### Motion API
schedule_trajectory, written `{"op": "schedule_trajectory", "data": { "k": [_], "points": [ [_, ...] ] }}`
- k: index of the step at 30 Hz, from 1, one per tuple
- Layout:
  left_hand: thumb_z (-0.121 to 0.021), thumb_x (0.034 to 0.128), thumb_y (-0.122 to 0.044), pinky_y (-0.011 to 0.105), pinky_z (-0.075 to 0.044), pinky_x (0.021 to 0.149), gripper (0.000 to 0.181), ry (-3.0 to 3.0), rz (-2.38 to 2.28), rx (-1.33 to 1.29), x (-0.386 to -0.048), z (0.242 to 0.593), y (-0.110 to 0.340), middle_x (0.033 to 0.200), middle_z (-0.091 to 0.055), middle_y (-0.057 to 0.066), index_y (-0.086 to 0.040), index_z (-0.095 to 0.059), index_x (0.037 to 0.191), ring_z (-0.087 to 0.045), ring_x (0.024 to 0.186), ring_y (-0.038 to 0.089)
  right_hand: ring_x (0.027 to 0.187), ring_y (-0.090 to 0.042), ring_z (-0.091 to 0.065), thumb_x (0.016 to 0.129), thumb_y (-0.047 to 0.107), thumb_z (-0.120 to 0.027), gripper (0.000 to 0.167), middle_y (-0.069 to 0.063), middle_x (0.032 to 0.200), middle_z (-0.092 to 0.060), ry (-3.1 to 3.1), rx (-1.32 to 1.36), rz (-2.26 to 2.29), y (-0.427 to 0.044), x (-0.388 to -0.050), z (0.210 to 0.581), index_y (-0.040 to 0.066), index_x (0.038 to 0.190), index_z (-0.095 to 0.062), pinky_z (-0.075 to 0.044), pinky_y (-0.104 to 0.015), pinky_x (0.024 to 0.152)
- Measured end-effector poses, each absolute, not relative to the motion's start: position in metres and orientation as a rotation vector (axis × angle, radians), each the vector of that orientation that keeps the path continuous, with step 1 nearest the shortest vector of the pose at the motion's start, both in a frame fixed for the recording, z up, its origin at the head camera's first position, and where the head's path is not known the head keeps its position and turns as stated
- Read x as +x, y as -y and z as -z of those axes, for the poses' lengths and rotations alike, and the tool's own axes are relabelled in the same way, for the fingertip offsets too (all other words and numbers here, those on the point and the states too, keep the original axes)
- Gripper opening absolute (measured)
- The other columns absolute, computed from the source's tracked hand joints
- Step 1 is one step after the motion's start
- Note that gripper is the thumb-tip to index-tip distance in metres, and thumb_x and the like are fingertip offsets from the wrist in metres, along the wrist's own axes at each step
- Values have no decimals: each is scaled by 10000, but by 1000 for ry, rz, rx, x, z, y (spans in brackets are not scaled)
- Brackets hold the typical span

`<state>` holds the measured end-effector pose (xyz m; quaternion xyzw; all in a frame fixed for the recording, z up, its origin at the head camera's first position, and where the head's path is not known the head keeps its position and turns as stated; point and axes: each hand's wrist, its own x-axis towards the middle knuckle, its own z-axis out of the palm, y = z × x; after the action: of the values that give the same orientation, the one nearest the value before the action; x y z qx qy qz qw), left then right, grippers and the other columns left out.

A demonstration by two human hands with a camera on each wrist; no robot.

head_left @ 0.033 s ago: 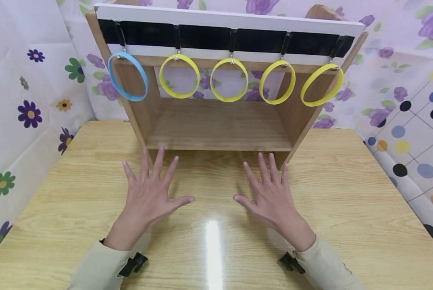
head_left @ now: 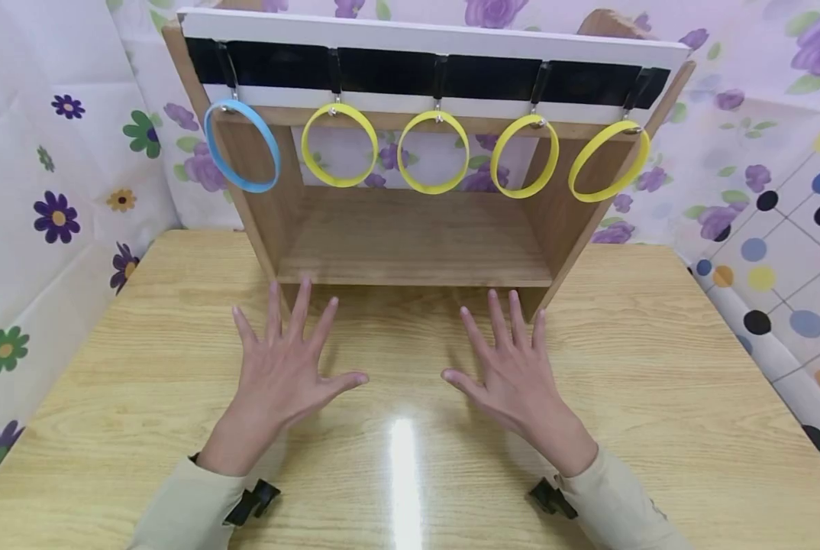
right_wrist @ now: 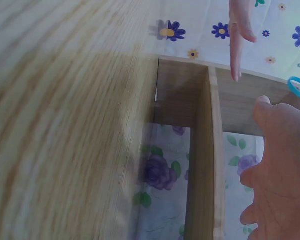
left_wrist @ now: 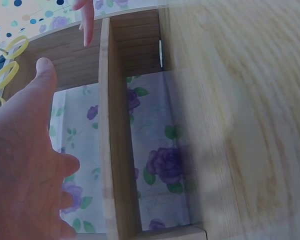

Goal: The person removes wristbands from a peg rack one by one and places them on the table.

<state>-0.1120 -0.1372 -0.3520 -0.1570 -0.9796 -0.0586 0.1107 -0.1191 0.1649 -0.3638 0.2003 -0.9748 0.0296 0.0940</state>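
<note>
In the head view the left hand is held palm down with fingers spread, its fingertips by the lower left front of a wooden rack. The right hand is spread likewise by the rack's lower right front. Neither hand holds anything. From the rack's top bar hang a blue ring at the far left and several yellow rings to its right. Both wrist views show a hand beside the rack's shelf; the left hand and the right hand have extended fingers.
The wooden tabletop lies under both hands, with a bright light reflection between them. Flowered cloth hangs at the back and left; dotted cloth is at the right. Black straps show at the cuffs.
</note>
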Motion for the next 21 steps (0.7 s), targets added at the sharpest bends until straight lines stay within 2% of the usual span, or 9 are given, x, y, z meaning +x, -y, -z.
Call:
{"op": "schedule_trajectory", "data": {
  "k": [10, 14, 17, 21],
  "points": [
    [-377, 817, -815, 707, 183, 962, 995, 2982, 116, -418, -112, 337, 144, 1593, 44, 186, -154, -232, 1547, 150, 1390, 464, 1429, -385, 104, 914, 725, -300, 852, -227, 1577, -31, 2903, 567, -110, -166, -119, 360, 153, 1543, -248, 108, -615, 1076],
    [-365, 873, -759, 727, 166, 955, 945, 3009, 201, -408, -110, 329, 155, 1583, 94, 194, -131, -179, 1554, 189, 1378, 451, 1433, -382, 94, 945, 685, -283, 806, -225, 1577, -47, 2891, 557, -158, -165, -120, 357, 147, 1543, -246, 77, -623, 1083],
    [-349, 942, -668, 745, 157, 942, 857, 3014, 318, -386, -108, 326, 169, 1574, 109, 207, -102, -148, 1554, 189, 1373, 456, 1435, -396, 47, 979, 619, -309, 741, -233, 1571, -90, 2870, 576, -246, -162, -121, 354, 135, 1538, -262, 25, -637, 1089],
    [-376, 985, -576, 761, 57, 976, 809, 2982, 397, -367, -111, 324, 191, 1563, 68, 262, -20, -169, 1535, 118, 1383, 492, 1433, -406, -52, 995, 511, -429, 681, -257, 1548, -179, 2826, 602, -408, -157, -124, 347, 91, 1517, -310, -48, -631, 1097]
  ]
}}
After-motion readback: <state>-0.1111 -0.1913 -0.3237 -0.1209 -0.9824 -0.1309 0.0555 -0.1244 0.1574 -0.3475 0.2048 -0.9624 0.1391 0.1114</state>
